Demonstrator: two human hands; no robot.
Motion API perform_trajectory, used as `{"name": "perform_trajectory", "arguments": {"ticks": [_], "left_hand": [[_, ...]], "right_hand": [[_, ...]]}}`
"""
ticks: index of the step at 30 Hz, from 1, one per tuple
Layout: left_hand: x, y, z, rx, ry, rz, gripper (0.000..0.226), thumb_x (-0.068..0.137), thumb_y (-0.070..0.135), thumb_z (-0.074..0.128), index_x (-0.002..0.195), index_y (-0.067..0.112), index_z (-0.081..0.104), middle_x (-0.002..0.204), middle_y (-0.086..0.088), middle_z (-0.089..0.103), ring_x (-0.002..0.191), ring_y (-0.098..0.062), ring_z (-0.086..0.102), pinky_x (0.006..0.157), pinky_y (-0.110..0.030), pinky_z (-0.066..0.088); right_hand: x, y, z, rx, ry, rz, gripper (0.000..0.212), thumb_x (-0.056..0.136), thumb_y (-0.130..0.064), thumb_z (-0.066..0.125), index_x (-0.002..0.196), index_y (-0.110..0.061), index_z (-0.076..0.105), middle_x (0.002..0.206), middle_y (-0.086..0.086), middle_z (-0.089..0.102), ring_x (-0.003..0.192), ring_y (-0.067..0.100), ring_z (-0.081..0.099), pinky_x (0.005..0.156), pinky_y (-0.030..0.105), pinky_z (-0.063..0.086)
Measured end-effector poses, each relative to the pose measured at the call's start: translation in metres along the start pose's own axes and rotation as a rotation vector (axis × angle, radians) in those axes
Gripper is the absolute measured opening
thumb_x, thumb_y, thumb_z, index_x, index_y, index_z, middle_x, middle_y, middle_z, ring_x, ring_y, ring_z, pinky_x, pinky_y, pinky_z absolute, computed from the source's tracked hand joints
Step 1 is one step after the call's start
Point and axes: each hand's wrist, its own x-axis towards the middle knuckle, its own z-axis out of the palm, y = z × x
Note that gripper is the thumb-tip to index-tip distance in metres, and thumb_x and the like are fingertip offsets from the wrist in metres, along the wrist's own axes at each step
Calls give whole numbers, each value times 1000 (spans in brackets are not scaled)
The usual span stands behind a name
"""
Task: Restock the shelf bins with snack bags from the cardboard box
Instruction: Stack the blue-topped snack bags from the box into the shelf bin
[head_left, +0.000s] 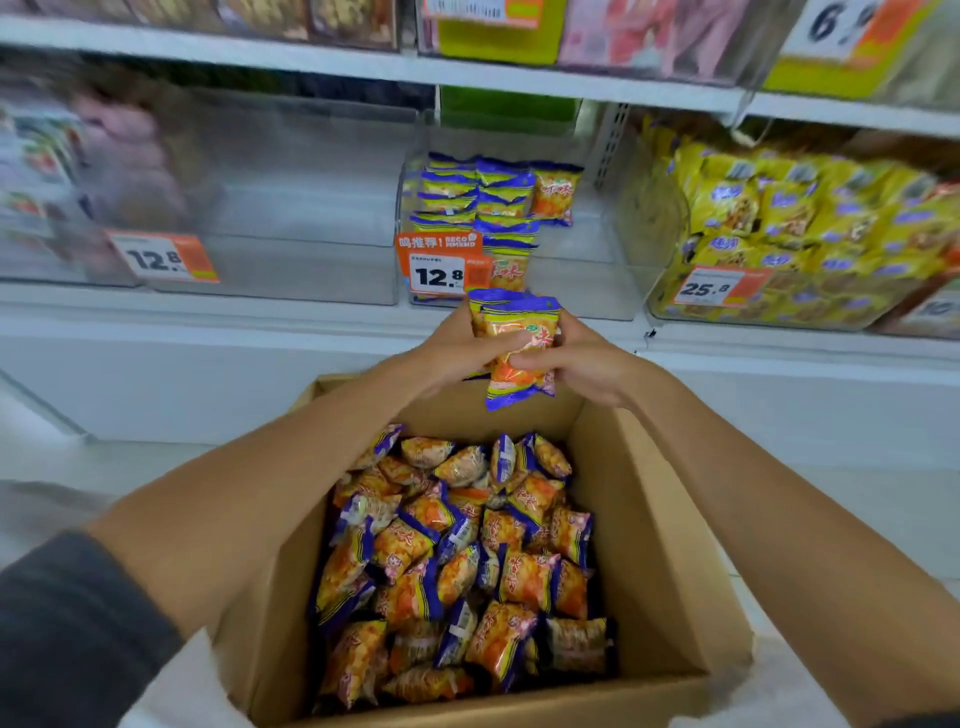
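I see a dark grey, soft-looking sleeve (78, 639) at the lower left of the frame, ending well short of the wrist, so the left forearm (249, 493) and right forearm (779, 519) are uncovered down to the bare left hand (457, 348) and right hand (576, 364).

Shop aisle, snack section: tiered white shelves (363, 65), clear plastic bins (291, 208) holding snack bags (498, 197), orange price tags (439, 265) reading 12.8 and 25.8 on bin fronts. Open cardboard box (649, 519) of same stock below.
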Motion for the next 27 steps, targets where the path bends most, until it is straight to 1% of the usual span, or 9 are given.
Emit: {"name": "perform_trajectory", "arguments": {"ticks": [4,6,8,10,12,15,20,24,27], "left_hand": [[40,36,-15,180,25,76,53,83,43,73,124,22,46,115,7,63,102,-8,64,80,-24,56],[62,52,-20,252,72,144,59,78,53,74,121,20,50,115,3,65,103,-12,64,85,-31,57],[87,66,-23,352,140,269,46,79,55,71,109,25,56,107,7,64,98,-9,62,85,-24,53],[113,77,-27,418,227,387,41,88,52,63,117,23,59,109,10,61,99,-7,57,84,-18,46],[145,78,-37,504,296,397,59,93,58,49,131,15,56,123,0,61,113,-16,57,96,-31,46],[192,72,-55,831,268,240,63,97,60,37,145,22,45,149,-6,45,136,-27,41,111,-47,35],[236,48,-66,1272,87,106,69,96,67,23,156,33,14,165,-1,0,151,-21,-4,120,-52,1],[238,33,-66,1268,104,118,64,99,62,22,155,32,18,165,-2,-1,151,-22,-1,120,-52,3],[237,35,-66,1227,148,162,58,100,58,26,153,33,25,165,-1,5,151,-21,5,119,-50,5]], "right_hand": [[13,-37,-23,-53,42,-77,45,77,-3,73,119,-10,62,115,10,70,108,26,66,95,36,51],[26,-53,-36,-48,108,-138,45,71,-2,76,114,-12,65,108,7,73,102,22,69,90,32,54],[44,-67,-50,-53,216,-203,48,70,1,79,115,-9,65,105,7,73,95,20,70,82,29,56],[67,-77,-71,-21,354,-251,47,67,-6,82,111,-7,67,100,6,74,89,19,71,75,28,56],[92,-82,-97,13,485,-266,51,60,-17,86,107,-8,69,102,7,74,92,22,72,80,34,56],[130,-80,-134,-62,603,-189,48,57,-21,90,99,-10,70,100,11,74,79,20,71,74,36,55],[191,-58,-161,-224,499,22,50,67,-7,86,113,-6,66,108,9,71,95,21,68,84,33,55],[228,-40,-182,-277,451,98,84,38,-24,97,115,-10,65,109,6,72,99,22,69,94,42,54],[225,-45,-185,-334,415,172,68,55,-21,94,115,-12,64,106,2,71,96,17,67,80,30,55]]}}
